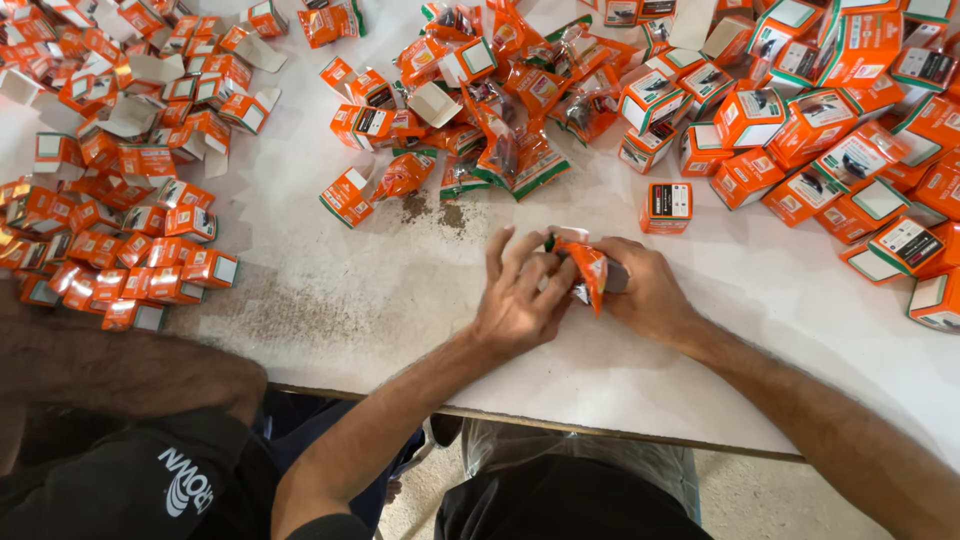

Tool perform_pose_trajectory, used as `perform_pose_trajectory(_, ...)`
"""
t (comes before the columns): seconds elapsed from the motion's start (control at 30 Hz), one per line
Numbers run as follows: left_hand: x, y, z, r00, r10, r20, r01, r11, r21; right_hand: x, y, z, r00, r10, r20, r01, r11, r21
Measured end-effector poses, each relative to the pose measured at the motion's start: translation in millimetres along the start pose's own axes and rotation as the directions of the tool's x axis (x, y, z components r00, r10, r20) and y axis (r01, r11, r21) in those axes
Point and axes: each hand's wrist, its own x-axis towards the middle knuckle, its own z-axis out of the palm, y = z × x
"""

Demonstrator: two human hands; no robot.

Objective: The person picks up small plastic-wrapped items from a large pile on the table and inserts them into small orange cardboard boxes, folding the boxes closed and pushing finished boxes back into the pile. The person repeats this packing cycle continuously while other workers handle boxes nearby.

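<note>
hands together over the white table (330, 300), left hand (520, 300) and right hand (650, 295) both clasping an orange pouch (592, 275)

Wearer's body, seen from the head camera: two bare forearms and hands, dark lap below the table edge.

Left hand (520, 300): bare, no glove, ring or watch visible; forearm uncovered, some hair, with a dark sleeve edge showing only at the bottom of the frame near the elbow. Right hand (650, 295): bare, likewise without glove or jewellery; forearm uncovered to the frame edge, no sleeve seen. Lower body: dark, near-black garment over the lap, plain, no markings visible.
</note>
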Motion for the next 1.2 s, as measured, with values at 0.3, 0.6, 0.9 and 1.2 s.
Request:
perform_pose_trajectory(0.3,11,2,2,0.964,-0.251,0.092,0.258,0.964,-0.069,0,-5,6,0.999,-0.036,-0.033,0.034,0.997,-0.062)
perform_pose_trajectory(0.6,4,1,7,0.960,-0.281,-0.014,0.278,0.954,-0.111,-2,-7,5,0.999,0.047,-0.005,-0.048,0.991,-0.122)
perform_pose_trajectory(0.9,13,10,-2,0.939,-0.228,0.257,0.247,0.968,-0.043,-5,1,7,0.999,0.053,0.003,-0.052,0.989,-0.139)
perform_pose_trajectory(1.2,-1,20,-7,0.939,-0.279,0.200,0.311,0.938,-0.155,-15,-6,9,0.957,-0.286,-0.046,0.267,0.932,-0.247)
